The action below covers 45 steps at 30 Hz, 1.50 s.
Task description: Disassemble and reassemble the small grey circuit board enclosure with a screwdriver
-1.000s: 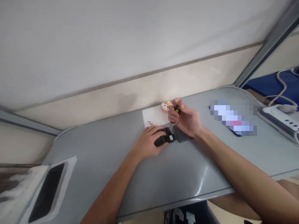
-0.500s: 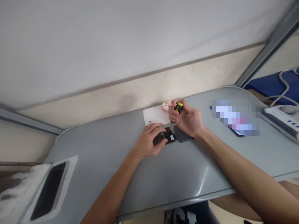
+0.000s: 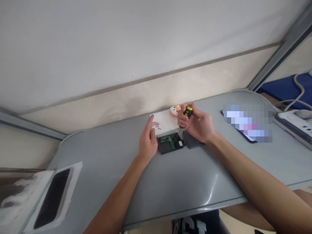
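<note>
My right hand is wrapped round a black and yellow screwdriver. Its thin shaft slants down to an opened black device with a green circuit board inside. Beside the device's left edge, my left hand is raised with its fingers apart and nothing in them. Several tiny dark screws lie on a white sheet of paper near the left fingertips. A dark grey cover lies to the right of the device, partly under my right wrist.
An orange and white animal-faced object rests at the paper's back edge. To the right are a phone with a blurred screen and a white power strip. A black slab on white paper lies at the left of the grey table.
My left hand has let go of the device and moved left and up, uncovering the circuit board. My right hand keeps the screwdriver at the device.
</note>
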Each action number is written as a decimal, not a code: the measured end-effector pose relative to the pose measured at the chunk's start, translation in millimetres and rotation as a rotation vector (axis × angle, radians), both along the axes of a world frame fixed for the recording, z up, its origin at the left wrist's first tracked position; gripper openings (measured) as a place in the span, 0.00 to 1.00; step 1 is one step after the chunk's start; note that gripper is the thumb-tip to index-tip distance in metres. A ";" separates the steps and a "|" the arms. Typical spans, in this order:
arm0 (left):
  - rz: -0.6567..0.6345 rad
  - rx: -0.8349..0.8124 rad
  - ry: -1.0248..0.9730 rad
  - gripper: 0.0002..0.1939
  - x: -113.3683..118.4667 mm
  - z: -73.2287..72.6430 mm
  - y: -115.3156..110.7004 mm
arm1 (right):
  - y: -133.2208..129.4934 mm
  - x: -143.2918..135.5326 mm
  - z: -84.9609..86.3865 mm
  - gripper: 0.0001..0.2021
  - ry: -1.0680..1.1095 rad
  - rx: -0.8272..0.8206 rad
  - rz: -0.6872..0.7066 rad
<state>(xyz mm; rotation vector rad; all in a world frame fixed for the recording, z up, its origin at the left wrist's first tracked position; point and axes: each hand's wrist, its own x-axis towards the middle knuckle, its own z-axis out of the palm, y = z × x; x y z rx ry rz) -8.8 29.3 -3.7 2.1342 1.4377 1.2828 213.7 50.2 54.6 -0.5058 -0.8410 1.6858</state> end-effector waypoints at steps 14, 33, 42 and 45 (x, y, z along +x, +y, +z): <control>-0.100 0.237 0.013 0.24 2.5 -2.5 4.3 | -1.9 0.0 0.2 0.17 -0.004 0.030 0.009; -0.164 0.151 0.044 0.39 -0.5 -4.9 4.5 | 2.9 1.9 -3.8 0.20 -0.082 0.048 -0.015; 0.044 0.356 0.026 0.06 1.9 3.0 1.0 | 4.8 3.4 -4.8 0.18 -0.037 0.052 -0.005; 0.014 0.369 0.053 0.27 1.8 5.5 -1.8 | 3.0 2.5 -3.6 0.19 -0.063 0.066 -0.011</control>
